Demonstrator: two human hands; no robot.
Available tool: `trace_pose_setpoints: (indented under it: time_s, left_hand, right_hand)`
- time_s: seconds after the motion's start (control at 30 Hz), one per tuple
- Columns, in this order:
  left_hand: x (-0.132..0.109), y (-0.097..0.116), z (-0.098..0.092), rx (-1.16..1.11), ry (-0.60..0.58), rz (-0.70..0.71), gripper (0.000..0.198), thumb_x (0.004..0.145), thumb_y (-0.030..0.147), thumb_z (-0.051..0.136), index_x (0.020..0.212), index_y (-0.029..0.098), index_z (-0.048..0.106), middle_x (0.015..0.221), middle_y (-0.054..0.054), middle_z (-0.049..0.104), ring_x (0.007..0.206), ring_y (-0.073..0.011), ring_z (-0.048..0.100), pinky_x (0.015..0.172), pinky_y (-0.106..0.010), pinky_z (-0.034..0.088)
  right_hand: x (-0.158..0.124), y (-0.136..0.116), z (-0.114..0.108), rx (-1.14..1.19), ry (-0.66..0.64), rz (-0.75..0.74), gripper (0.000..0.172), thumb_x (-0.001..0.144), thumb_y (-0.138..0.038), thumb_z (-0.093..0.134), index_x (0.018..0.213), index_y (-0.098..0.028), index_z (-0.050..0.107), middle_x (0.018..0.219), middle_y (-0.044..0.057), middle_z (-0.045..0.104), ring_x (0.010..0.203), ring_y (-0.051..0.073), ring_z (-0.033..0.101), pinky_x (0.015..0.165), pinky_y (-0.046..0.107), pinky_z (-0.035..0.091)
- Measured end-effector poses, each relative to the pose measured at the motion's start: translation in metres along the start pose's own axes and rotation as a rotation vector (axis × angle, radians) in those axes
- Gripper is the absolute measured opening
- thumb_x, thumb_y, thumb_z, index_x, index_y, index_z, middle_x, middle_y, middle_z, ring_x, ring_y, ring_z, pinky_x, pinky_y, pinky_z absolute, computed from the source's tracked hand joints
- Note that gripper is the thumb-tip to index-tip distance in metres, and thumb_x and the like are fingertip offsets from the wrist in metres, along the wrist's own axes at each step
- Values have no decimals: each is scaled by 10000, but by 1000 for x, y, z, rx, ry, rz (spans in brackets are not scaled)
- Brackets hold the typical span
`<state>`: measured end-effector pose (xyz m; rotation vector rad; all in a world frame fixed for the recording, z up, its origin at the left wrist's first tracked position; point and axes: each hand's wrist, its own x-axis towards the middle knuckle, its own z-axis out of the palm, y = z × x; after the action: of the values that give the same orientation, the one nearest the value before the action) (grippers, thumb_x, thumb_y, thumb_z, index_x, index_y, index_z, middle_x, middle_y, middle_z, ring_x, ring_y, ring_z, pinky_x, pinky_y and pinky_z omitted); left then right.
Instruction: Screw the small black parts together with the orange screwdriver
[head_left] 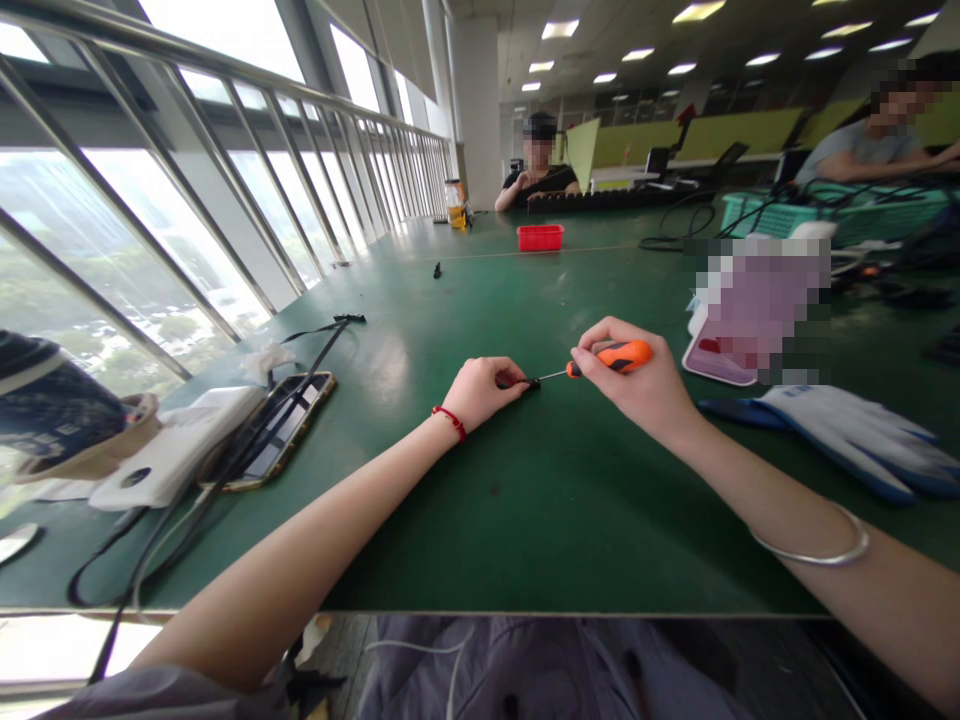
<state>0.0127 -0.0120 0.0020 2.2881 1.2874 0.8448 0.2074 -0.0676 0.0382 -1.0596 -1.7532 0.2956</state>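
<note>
A: Start at the left. What's there?

B: A phone (309,402) lies on the green desk (465,540), a black cable (330,345) across it. A forearm catching that cable could drag the phone, I'd guess.

A: Then the left hand (478,388)?

B: Its fingers are pinched narrow on a small black piece (533,384), low over the desk, between the two hands. They cover part of it, so I can't tell its full shape.

A: What's the risk there?

B: A loose pinch: with so little to grip, the piece could twist or skid away under pressure.

A: And next to it?

B: The screwdriver (630,356), its shaft reaching left to the piece. Whether the tip is seated is too small to tell. The right hand (645,395) has its fingers wrapped about the orange-and-black handle.

A: So a slip would matter?

B: Yes. The tip points at the left fingers; pushing too hard or off-line could jab them. The gloves (847,430) lie unworn at far right.
</note>
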Motion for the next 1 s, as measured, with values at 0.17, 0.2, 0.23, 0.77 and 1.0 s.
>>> trace_pose_setpoints:
  time_s: [0.17, 0.2, 0.23, 0.77, 1.0]
  left_hand:
    - [1, -2, 0, -47, -14, 5, 105, 705, 238, 629, 755, 161, 680, 739, -19, 703, 705, -137, 643, 705, -249, 527]
    - [1, -3, 0, -77, -19, -3, 99, 700, 234, 633, 746, 156, 674, 742, -22, 702, 702, -136, 643, 704, -250, 529]
    - [2, -4, 0, -117, -28, -14, 95, 697, 235, 637, 734, 151, 665, 747, -26, 702, 700, -135, 645, 701, -250, 532]
    - [3, -8, -4, -95, -76, -5, 95, 706, 234, 617, 727, 148, 650, 733, -24, 690, 661, -123, 613, 638, -230, 498]
    - [2, -7, 1, -53, -18, 20, 82, 674, 202, 628, 733, 150, 652, 728, -17, 679, 676, -126, 612, 674, -240, 505]
  right_hand:
    - [1, 0, -1, -5, 44, 46, 167, 704, -240, 634, 807, -215, 505, 714, -30, 552, 560, 105, 489, 555, 244, 389]
    - [1, 0, -1, -8, 60, 39, 191, 690, -228, 643, 817, -218, 500, 719, -30, 546, 575, 109, 492, 563, 244, 394]
    - [1, 0, -1, -9, 72, 27, 208, 680, -219, 648, 822, -220, 496, 720, -29, 542, 590, 114, 497, 571, 246, 400]
    - [0, 0, 0, 10, 2, 18, 119, 738, -241, 608, 752, -207, 495, 705, -19, 542, 620, 125, 535, 580, 251, 401]
    - [1, 1, 1, -17, 72, 8, 131, 743, -258, 615, 762, -215, 493, 732, -15, 535, 608, 115, 506, 577, 249, 416]
